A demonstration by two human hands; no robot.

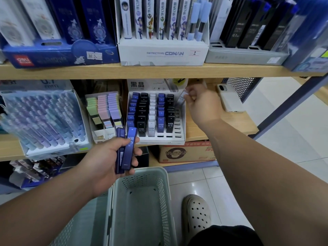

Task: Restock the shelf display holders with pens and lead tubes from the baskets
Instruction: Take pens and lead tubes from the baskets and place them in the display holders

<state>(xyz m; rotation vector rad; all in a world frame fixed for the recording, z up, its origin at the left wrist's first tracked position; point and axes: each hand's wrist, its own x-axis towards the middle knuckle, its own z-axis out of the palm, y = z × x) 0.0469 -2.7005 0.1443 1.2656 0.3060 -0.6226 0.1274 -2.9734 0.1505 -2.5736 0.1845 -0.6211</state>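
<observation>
Nearest to us, two pale perforated plastic baskets (142,201) sit on the tiled floor, beside a foot in a cream clog (197,214). Both baskets look bare inside as far as we can see.

Our left hand (104,167) hovers just above the baskets' far rim, its grip closed around a few dark blue lead tubes (126,150) held upright; the front one reads "HB 0.5". Their tops reach the front edge of the middle shelf (230,121).

Our right hand (200,103) is up at the right rear corner of the white lead tube display holder (181,137), fingers pinching a white lead tube (182,99) marked "HB 0.5", over the holder's rightmost column. That column shows only vacant slots toward the front. The other columns hold rows of blue, black and white tubes; the two blue rows and a black one stop short of the front edge.

Left of the holder stands a tray of pastel erasers (106,108), then a tilted rack of translucent blue and purple pens (42,118). A white phone (229,98) lies face down near the shelf's right end. On the upper shelf sits a "Detective Conan" pen box (163,52), between a blue box and a grey one. A cardboard carton (184,152) sits below the middle shelf.
</observation>
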